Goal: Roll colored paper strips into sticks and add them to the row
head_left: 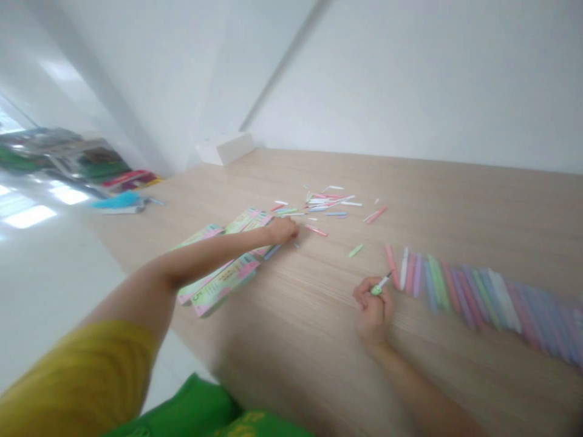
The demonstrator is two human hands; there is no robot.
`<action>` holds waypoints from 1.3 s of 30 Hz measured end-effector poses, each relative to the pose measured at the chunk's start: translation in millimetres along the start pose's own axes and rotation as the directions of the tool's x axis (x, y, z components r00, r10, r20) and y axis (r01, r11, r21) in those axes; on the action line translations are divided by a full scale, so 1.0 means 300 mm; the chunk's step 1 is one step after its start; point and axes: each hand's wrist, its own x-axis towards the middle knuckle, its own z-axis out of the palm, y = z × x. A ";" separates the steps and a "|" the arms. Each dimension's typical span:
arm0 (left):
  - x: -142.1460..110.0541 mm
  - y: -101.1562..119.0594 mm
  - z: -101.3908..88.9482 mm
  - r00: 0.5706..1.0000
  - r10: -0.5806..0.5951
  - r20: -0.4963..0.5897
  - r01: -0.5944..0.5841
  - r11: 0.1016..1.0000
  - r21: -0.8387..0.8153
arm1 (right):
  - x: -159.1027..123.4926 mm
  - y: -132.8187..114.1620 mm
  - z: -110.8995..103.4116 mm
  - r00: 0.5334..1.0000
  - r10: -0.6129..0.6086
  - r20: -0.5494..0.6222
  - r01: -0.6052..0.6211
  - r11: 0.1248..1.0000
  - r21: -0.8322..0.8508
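Note:
My right hand point(376, 309) is closed around a pen point(381, 285) with a green barrel and a pale, dark-ended tip pointing up and right. My left hand point(284, 230) reaches across to the ends of the printed boxes point(228, 282), its fingers curled down at the tabletop. What those fingers pinch, if anything, is hidden. A blue pen piece point(272, 252) lies just below the left hand. Between the hands rests a light green pen cap point(356, 250). To the right of my right hand runs a long row of pastel pens point(460, 291), side by side.
Beyond the left hand a loose pile of pen parts point(328, 201) is scattered on the wooden table point(455, 206). A white box point(226, 150) stands by the wall. On the table's left edge lies a bright blue item point(119, 202).

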 end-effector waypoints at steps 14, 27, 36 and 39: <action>-0.076 0.154 -0.048 0.985 0.106 -0.137 -0.077 0.977 0.201 | 0.007 -0.009 0.004 1.000 -0.015 0.006 0.015 1.000 -0.013; -0.292 0.596 0.063 0.985 -0.114 -0.129 0.114 0.993 -0.007 | 0.013 0.001 -0.016 0.992 -0.116 0.049 0.123 0.975 -0.186; -0.284 0.552 0.115 0.867 -0.461 -0.192 0.086 0.517 -0.852 | 0.044 -0.030 -0.094 0.929 -0.228 0.291 0.365 0.693 -0.622; -0.280 0.542 0.133 0.838 -0.517 -0.177 0.024 0.358 -0.934 | 0.030 -0.049 -0.105 0.875 -0.205 0.439 0.475 0.537 -0.697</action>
